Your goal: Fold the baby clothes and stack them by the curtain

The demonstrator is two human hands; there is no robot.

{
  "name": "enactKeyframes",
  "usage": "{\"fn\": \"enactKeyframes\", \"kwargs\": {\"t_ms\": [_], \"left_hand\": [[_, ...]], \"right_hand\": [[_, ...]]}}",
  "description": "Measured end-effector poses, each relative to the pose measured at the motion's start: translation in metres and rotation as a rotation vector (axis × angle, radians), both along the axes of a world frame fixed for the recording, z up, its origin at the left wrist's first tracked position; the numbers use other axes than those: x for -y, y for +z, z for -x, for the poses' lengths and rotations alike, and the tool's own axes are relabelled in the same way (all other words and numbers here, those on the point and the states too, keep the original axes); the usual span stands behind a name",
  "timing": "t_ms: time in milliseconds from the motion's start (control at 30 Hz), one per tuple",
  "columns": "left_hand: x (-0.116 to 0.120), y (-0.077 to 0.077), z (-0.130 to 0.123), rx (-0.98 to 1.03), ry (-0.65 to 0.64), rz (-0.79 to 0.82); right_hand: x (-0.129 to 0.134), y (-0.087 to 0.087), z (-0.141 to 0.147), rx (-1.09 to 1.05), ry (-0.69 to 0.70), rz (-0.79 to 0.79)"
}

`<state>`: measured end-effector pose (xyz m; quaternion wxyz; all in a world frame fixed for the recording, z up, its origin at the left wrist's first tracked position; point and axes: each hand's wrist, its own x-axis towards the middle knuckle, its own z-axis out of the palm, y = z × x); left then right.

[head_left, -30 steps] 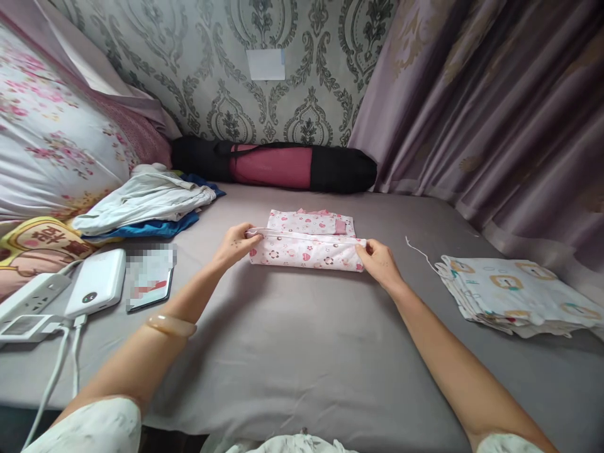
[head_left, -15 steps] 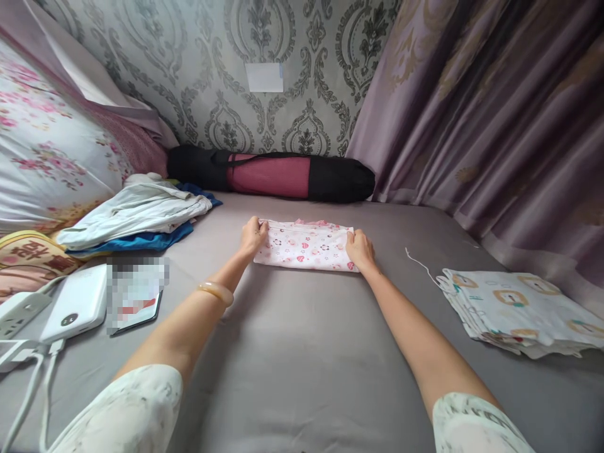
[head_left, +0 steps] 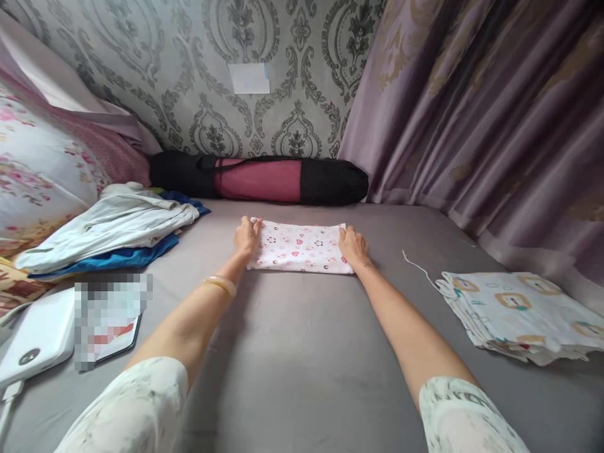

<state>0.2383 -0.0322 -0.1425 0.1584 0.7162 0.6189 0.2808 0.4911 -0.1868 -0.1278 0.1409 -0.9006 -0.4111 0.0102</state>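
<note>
Since the pink ruffle no longer shows, the white, pink-printed fabric rectangle (head_left: 299,247) mid-frame seems folded over it, left hand (head_left: 246,236) and right hand (head_left: 353,246) gripping its upper corners.

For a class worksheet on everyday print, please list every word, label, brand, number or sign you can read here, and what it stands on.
No text is readable.
Phone: screen pixelated, unreadable.
Power bank: marks on its dark round spot too small.
Yellow fabric: brown marks, unclear.
Wall paper sheet: nothing legible.
Folded cloth: any lettering in its print too small.
</note>
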Motion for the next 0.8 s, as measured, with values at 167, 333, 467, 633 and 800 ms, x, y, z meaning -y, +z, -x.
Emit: {"fn": "enactKeyframes", "kwargs": {"t_ms": [167, 333, 467, 633, 800], "left_hand": [[-0.005, -0.004, -0.002, -0.054, -0.002, 0.024], [-0.015, -0.007, -0.004, -0.110, 0.005, 0.085], [-0.020, 0.000, 0.001, -0.035, -0.015, 0.238], [0.005, 0.013, 0.030, 0.241, -0.097, 0.418], [0.042, 0.017, 0.072, 0.226, -0.226, 0.496]], "right_hand": [[-0.007, -0.007, -0.003, -0.021, -0.010, 0.015], [-0.008, -0.010, -0.004, -0.085, -0.067, 0.017], [-0.008, -0.007, -0.012, -0.179, -0.109, 0.016], [0.004, -0.006, -0.025, -0.281, -0.039, -0.016], [0.039, -0.006, -0.022, -0.278, 0.005, -0.020]]}}
